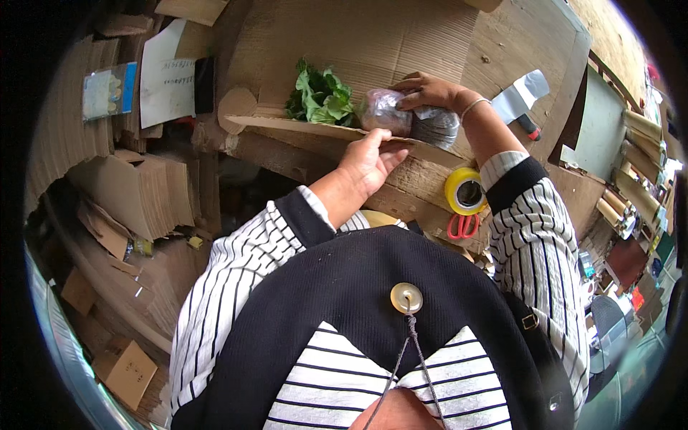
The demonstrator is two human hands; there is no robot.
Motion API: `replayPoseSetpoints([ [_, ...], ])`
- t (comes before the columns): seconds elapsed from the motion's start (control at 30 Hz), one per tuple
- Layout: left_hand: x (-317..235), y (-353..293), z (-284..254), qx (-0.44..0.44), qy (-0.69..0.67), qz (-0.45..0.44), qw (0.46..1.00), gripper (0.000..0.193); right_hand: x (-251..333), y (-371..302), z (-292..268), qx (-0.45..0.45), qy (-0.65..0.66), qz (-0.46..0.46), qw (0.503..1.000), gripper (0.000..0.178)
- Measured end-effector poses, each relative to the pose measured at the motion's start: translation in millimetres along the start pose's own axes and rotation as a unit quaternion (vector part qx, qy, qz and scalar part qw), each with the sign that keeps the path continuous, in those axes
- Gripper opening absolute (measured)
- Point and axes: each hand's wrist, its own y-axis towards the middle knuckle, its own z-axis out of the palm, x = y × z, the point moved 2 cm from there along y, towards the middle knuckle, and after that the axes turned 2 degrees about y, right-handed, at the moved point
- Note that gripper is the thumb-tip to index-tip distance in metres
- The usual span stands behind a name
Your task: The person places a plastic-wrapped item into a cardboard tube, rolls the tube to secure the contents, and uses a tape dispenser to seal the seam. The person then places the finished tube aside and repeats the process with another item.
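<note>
R hand (428,92) grip closed on plastic-wrapped bundle (387,111); L hand (369,161) open, flat on cardboard flap (301,127), beside greens (319,97).

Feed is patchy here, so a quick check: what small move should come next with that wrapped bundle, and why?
Probably lower the wrapped bundle into the cardboard box beside the leafy greens: the right hand grips it from above at the box edge, and the left hand steadies the flap below.
</note>
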Motion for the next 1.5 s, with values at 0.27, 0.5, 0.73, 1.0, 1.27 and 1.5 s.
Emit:
replayPoseSetpoints([
  [0.27, -0.1, -7.4, 11.1, 0.008, 0.04, 0.041, 0.998, 0.025, -4.5, -5.7, 12.7, -0.112, 0.021, 0.071, 0.991, 0.065],
  [0.5, -12.6, -8.4, 26.1, -0.008, 0.067, 0.053, 0.996, 0.029, 4.1, -9.2, 0.7, -0.298, 0.113, 0.144, 0.937, 0.093],
  [0.73, -26.0, -6.0, 39.9, -0.029, 0.058, 0.028, 0.998, 0.03, -16.3, -23.6, 0.9, -0.288, 0.351, 0.098, 0.886, 0.082],
  [1.0, -33.3, -9.2, 50.7, -0.012, 0.064, 0.016, 0.998, 0.029, -6.9, -54.8, 19.7, -0.341, 0.46, 0.064, 0.818, 0.061],
  [1.27, -39.9, -0.8, 63.1, -0.006, 0.052, 0.02, 0.998, 0.033, -2.7, -89.4, 37.7, -0.284, 0.672, -0.068, 0.68, 0.065],
  [1.5, -40.7, 1.3, 63.9, -0.011, 0.059, 0.004, 0.998, 0.036, 18.6, -120.6, 42.7, -0.348, 0.317, -0.071, 0.879, 0.055],
])
